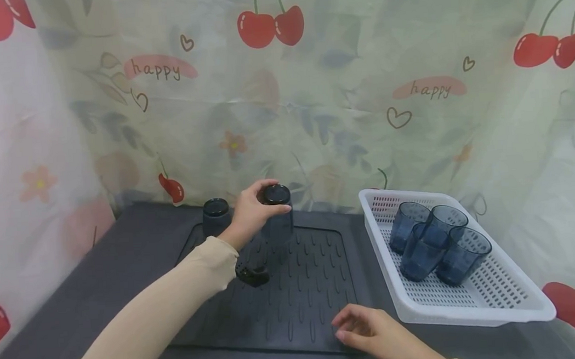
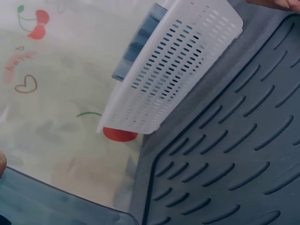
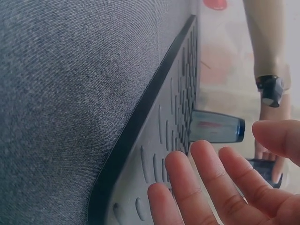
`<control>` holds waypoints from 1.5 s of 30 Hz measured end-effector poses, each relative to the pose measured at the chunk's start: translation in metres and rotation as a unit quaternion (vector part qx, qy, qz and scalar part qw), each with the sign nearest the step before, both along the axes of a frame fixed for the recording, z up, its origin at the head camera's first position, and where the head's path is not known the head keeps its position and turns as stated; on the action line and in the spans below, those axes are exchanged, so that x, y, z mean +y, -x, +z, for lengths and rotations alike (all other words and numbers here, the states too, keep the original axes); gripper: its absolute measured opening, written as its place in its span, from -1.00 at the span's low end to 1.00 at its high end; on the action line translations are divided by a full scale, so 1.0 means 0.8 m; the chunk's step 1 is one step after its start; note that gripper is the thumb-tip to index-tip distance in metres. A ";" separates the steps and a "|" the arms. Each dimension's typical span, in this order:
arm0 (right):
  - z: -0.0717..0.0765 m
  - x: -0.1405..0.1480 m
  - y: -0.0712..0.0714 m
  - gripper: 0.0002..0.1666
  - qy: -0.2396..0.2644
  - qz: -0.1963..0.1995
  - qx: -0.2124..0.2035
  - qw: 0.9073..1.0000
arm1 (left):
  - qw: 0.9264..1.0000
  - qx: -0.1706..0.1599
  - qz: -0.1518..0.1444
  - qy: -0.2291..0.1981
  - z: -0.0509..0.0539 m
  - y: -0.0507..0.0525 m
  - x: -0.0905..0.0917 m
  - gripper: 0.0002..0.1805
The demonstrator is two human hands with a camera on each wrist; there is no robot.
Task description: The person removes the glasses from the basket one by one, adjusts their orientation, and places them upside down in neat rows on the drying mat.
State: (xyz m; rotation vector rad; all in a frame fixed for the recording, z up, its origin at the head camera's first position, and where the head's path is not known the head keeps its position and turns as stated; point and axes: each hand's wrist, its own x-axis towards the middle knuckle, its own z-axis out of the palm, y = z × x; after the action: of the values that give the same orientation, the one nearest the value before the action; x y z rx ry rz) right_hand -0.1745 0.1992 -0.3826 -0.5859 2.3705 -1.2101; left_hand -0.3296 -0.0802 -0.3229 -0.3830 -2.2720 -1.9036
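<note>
At the far left, the patterned cloth [image 1: 43,227] drops past the side edge of the dark tabletop [image 1: 119,261], and a broad strip of that surface runs between this edge and the black ribbed mat [image 1: 323,276]. A pale sleeve [image 1: 162,313] slants across the strip and over the mat's left side, hiding part of its raised border. Near the mat's back left, an upturned glass [image 1: 215,214] stands just beside the left hand [image 1: 250,212]. That hand's grip clasps a second upturned glass [image 1: 278,224], thumb on the near side, above the back part of the mat; whether its rim touches the ribs I cannot tell. A dark device [image 1: 252,275] sits at the wrist. From the held glass, ribbed surface stretches rightward to the mat's side edge and forward to its front edge, giving wide room to move. At the front right corner is the right hand [image 1: 371,333], its grip released, fingers loosely bent around nothing. Beyond the mat's right edge, a narrow band of tabletop separates it from a white perforated basket [image 1: 473,313]. Four blue glasses [image 1: 420,253] lean close together there, mouths up, toward the left and back walls, leaving basket floor showing at the front right.
</note>
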 end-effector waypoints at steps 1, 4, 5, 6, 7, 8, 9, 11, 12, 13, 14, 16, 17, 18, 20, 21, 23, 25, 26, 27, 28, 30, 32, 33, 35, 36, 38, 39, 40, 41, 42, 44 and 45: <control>0.000 0.000 0.000 -0.67 0.000 -0.001 -0.002 1.000 | 1.000 -0.001 0.000 -0.001 -0.002 0.000 0.000 -0.31; 0.000 0.000 0.000 -0.67 0.002 -0.003 -0.006 1.000 | 1.000 -0.007 0.003 -0.003 -0.010 0.003 0.001 -0.31; 0.000 0.000 0.000 -0.67 0.002 -0.004 -0.007 1.000 | 1.000 -0.009 0.006 -0.002 -0.013 0.004 0.001 -0.30; 0.000 0.000 0.000 -0.67 0.003 -0.004 -0.008 1.000 | 1.000 -0.009 0.008 -0.001 -0.015 0.005 0.001 -0.30; -0.001 0.001 0.000 -0.67 0.003 -0.005 -0.009 1.000 | 1.000 -0.010 0.011 0.000 -0.018 0.006 0.001 -0.30; -0.001 0.001 0.000 -0.67 0.004 -0.005 -0.011 1.000 | 1.000 -0.011 0.014 0.002 -0.021 0.007 0.001 -0.29; -0.001 0.001 0.001 -0.67 0.004 -0.006 -0.012 1.000 | 1.000 -0.012 0.017 0.003 -0.023 0.008 0.002 -0.29; -0.002 0.001 0.001 -0.67 0.004 -0.008 -0.016 1.000 | 1.000 -0.014 0.022 0.006 -0.028 0.009 0.002 -0.29; -0.002 0.001 0.001 -0.67 0.004 -0.010 -0.017 1.000 | 1.000 -0.016 0.025 0.008 -0.030 0.011 0.002 -0.29; -0.002 0.001 0.001 -0.67 0.004 -0.011 -0.019 1.000 | 0.999 -0.018 0.028 0.010 -0.033 0.012 0.003 -0.29; -0.002 0.000 0.001 -0.67 0.004 -0.012 -0.020 1.000 | 0.999 -0.022 0.031 0.011 -0.035 0.013 0.003 -0.29; -0.002 0.000 0.000 -0.66 0.005 -0.012 -0.022 1.000 | 0.999 -0.029 0.037 0.014 -0.038 0.015 0.004 -0.29; -0.001 0.000 0.000 -0.66 0.004 -0.013 -0.023 1.000 | 0.999 -0.032 0.038 0.015 -0.040 0.015 0.004 -0.29; -0.001 0.000 0.000 -0.66 0.004 -0.014 -0.025 1.000 | 0.998 -0.034 0.041 0.017 -0.041 0.016 0.004 -0.29; -0.002 0.000 0.000 -0.66 0.004 -0.016 -0.028 0.999 | 0.998 -0.038 0.042 0.016 -0.044 0.017 0.005 -0.29; -0.002 0.000 0.000 -0.65 0.004 -0.017 -0.029 0.999 | 0.998 -0.040 0.042 0.016 -0.045 0.017 0.005 -0.28; -0.002 -0.001 0.001 -0.65 0.004 -0.018 -0.031 0.999 | 0.998 -0.043 0.042 0.016 -0.048 0.019 0.005 -0.28; -0.002 -0.001 0.001 -0.65 0.005 -0.018 -0.032 0.999 | 0.998 -0.046 0.041 0.014 -0.050 0.020 0.004 -0.27; -0.001 -0.001 0.000 -0.65 0.006 -0.017 -0.032 0.999 | 0.998 -0.049 0.041 0.013 -0.051 0.021 0.004 -0.27; -0.001 -0.001 0.000 -0.65 0.006 -0.017 -0.032 0.999 | 0.998 -0.050 0.042 0.013 -0.052 0.022 0.004 -0.27; -0.001 -0.001 0.000 -0.65 0.007 -0.017 -0.032 0.999 | 0.998 -0.051 0.042 0.012 -0.053 0.022 0.004 -0.26; -0.001 -0.001 0.000 -0.65 0.007 -0.017 -0.031 0.999 | 0.998 -0.053 0.042 0.011 -0.055 0.023 0.004 -0.26; -0.001 -0.002 0.000 -0.65 0.008 -0.016 -0.030 0.999 | 0.997 -0.058 0.042 0.011 -0.057 0.023 0.004 -0.26; -0.001 -0.002 0.000 -0.65 0.007 -0.016 -0.029 0.999 | 0.997 -0.059 0.042 0.012 -0.058 0.023 0.004 -0.26; -0.002 -0.002 0.000 -0.66 0.006 -0.016 -0.028 0.999 | 0.997 -0.064 0.043 0.011 -0.060 0.024 0.004 -0.27; -0.002 -0.002 0.000 -0.66 0.006 -0.016 -0.028 0.999 | 0.997 -0.066 0.043 0.010 -0.061 0.024 0.004 -0.27; -0.003 -0.002 0.000 -0.66 0.005 -0.016 -0.029 0.999 | 0.997 -0.068 0.044 0.008 -0.062 0.024 0.004 -0.27; -0.003 -0.002 0.000 -0.66 0.004 -0.016 -0.028 0.999 | 0.997 -0.068 0.045 0.006 -0.062 0.025 0.004 -0.27; -0.003 -0.002 0.000 -0.66 0.004 -0.016 -0.027 0.999 | 0.997 -0.068 0.046 0.005 -0.063 0.025 0.004 -0.27; -0.003 -0.002 0.000 -0.65 0.005 -0.016 -0.028 0.999 | 0.997 -0.068 0.046 0.005 -0.063 0.025 0.004 -0.27; -0.003 -0.002 0.000 -0.65 0.006 -0.016 -0.028 0.999 | 0.997 -0.067 0.047 0.005 -0.063 0.025 0.004 -0.27; -0.003 -0.002 -0.001 -0.66 0.009 -0.015 -0.028 0.999 | 0.997 -0.066 0.047 0.009 -0.063 0.025 0.004 -0.26; -0.003 -0.002 -0.001 -0.66 0.010 -0.015 -0.029 0.999 | 0.997 -0.065 0.048 0.011 -0.064 0.026 0.004 -0.26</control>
State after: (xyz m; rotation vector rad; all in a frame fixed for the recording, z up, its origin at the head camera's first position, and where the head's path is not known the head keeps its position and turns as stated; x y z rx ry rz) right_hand -0.1739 0.1975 -0.3851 -0.5171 2.3291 -1.2489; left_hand -0.3503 -0.0768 -0.3738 -0.1535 -2.3479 -1.9090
